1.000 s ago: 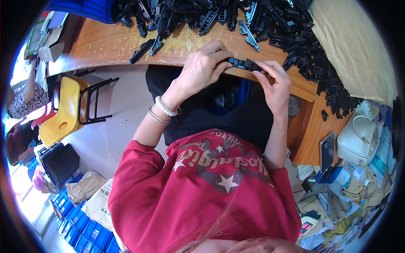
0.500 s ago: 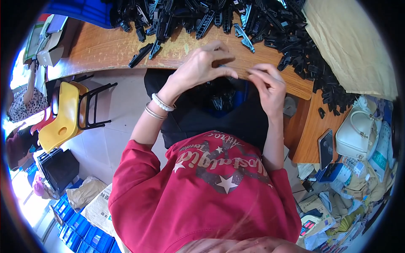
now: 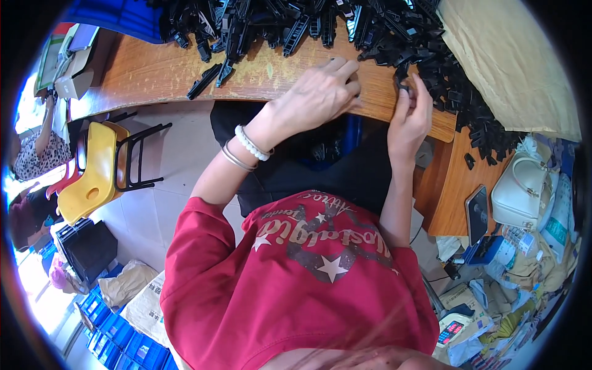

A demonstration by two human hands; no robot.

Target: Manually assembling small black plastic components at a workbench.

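My left hand, wearing a white bead bracelet and a plain bangle, is above the wooden table's front edge. Its fingers curl down and inward, hiding whatever they hold. At the near edge of the right-hand heap of small black plastic parts, my right hand has its thumb and fingers closed around a black plastic part. Long black clip-like parts, some with shiny bluish faces, are piled across the far side of the table. Two of them lie apart, left of my left hand.
A blue bin stands at the far left of the table, and tan sheeting covers the right. A phone and white handbag are at right. A blue container sits on my lap. A yellow chair stands left.
My hands have moved apart; the right went forward to the black heap and closed on a part. The bluish part that lay before my left hand is gone from its spot.
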